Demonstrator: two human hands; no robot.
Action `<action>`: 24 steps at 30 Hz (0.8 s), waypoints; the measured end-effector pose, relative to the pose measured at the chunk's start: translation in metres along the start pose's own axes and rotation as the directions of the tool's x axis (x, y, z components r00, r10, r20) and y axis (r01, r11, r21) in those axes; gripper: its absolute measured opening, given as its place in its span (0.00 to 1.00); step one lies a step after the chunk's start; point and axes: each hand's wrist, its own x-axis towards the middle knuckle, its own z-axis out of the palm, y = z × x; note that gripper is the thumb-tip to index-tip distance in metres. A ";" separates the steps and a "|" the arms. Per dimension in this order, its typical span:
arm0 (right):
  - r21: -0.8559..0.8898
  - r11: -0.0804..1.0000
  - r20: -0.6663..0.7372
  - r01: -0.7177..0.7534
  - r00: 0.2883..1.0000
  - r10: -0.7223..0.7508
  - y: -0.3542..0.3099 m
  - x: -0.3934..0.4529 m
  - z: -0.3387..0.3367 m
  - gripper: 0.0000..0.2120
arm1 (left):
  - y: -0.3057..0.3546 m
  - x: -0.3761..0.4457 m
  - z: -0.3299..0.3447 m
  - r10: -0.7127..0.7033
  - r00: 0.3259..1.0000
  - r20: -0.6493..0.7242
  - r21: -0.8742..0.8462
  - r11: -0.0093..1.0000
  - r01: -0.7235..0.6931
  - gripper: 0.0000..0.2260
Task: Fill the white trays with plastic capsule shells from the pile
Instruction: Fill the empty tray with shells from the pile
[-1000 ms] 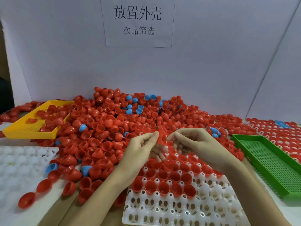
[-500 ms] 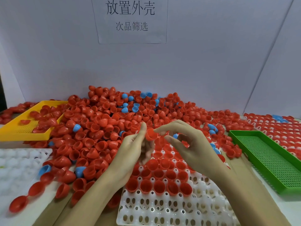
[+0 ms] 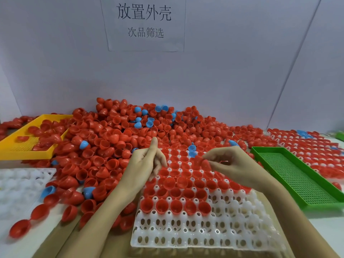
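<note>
A white tray (image 3: 204, 233) with round pockets lies in front of me; its far rows hold red shells, open side up, and its near rows are bare. Behind and left of it spreads a big pile of red and blue capsule shells (image 3: 111, 138). My left hand (image 3: 147, 164) hovers over the tray's far left corner with the thumb raised, fingers loosely curled and nothing visible in it. My right hand (image 3: 234, 164) hangs above the tray's far right part and pinches a red shell (image 3: 203, 163) at its fingertips.
A yellow tray (image 3: 11, 148) with a few red shells sits at the far left. A second white tray (image 3: 18, 185) lies at the near left. A green mesh tray (image 3: 292, 177) stands on the right, with filled trays (image 3: 309, 146) beyond it. A paper sign (image 3: 145, 25) hangs on the wall.
The two hands, which met over one red shell, have drawn apart. My left hand let go and the right hand moved right with the shell.
</note>
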 end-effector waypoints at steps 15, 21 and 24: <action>-0.245 0.969 0.231 -0.021 0.970 0.079 0.004 -0.038 -0.001 0.05 | -0.011 -0.005 -0.009 0.085 0.894 0.440 0.511 0.795 -0.327 0.10; -0.040 0.998 0.119 -0.051 0.991 0.056 0.003 0.000 -0.005 0.10 | -0.014 -0.003 -0.009 0.144 0.928 0.344 0.511 0.800 -0.313 0.12; 0.013 0.998 0.070 -0.064 0.996 0.063 0.007 0.024 -0.003 0.08 | -0.013 -0.005 -0.007 0.157 0.944 0.292 0.518 0.803 -0.294 0.14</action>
